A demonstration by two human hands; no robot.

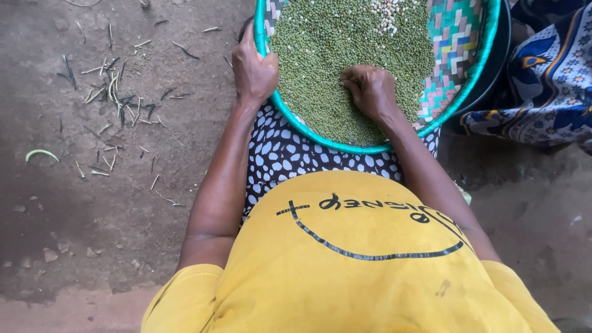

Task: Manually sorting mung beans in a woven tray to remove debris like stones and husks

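- Woven round tray [459,43] with turquoise rim and multicoloured checked plaiting, resting on the lap over a black-and-white spotted skirt [290,154]; looks light and a little flexible, best gripped at the stiff rim, kept level so nothing slides off.
- Bare brown earth floor [92,203] off to the left, largest surface in view, scattered with dry stalks and pod scraps [114,92] plus one curled green pod [41,153].
- Yellow short-sleeved shirt [345,277] filling the bottom of the view, hiding the lower body.
- Blue, white and orange patterned cloth [542,92] at the right edge, cut off by the frame; wearer or owner not visible.
- Heap of small green dried beans [345,55] spread across the tray: loose, hard, smooth, likely to roll and spill at any tilt; easier pinched or swept than scooped.
- Left hand [253,71] clamped over the tray's near-left rim, fingers curled around the edge, thumb side up.
- Right hand [370,89] down among the beans, fingers bunched and bent inward; pinching something or just raking, cannot tell, fingertips buried.
- Small patch of pale whitish grains [387,15] at the far side of the heap, too tiny to identify.
- Top of the tray cut off; dark basin beneath its right side barely showing.
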